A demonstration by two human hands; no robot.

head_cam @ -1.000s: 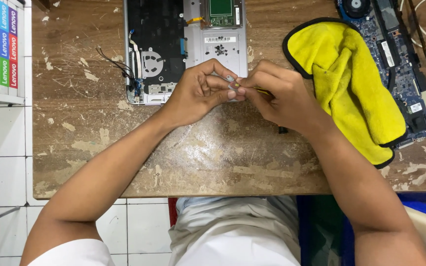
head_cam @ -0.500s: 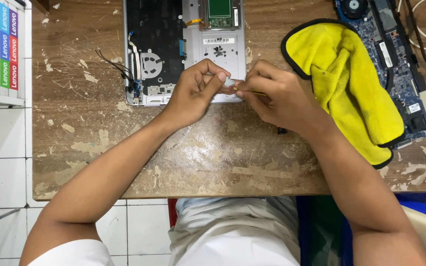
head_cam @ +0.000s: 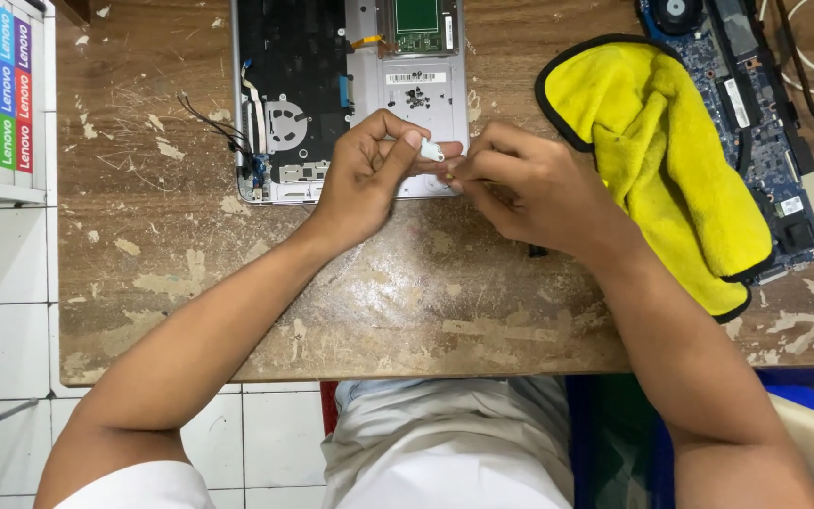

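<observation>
Your left hand [head_cam: 369, 174] and right hand [head_cam: 520, 193] meet fingertip to fingertip over the near edge of the opened laptop base [head_cam: 350, 94]. Your left thumb and forefinger are pinched narrow on a small white part [head_cam: 431, 149], which sits between the two hands, just at the tip of your left forefinger. Your right hand's fingers are curled tight and drawn together toward that part; whether they grip it or some thin tool, you cannot tell. The laptop base lies just beyond your left hand on the worn wooden table [head_cam: 190, 264]. A yellow cloth [head_cam: 661, 160] lies just to the right of your right hand, partly covering a blue circuit board [head_cam: 765, 104] farther right.
</observation>
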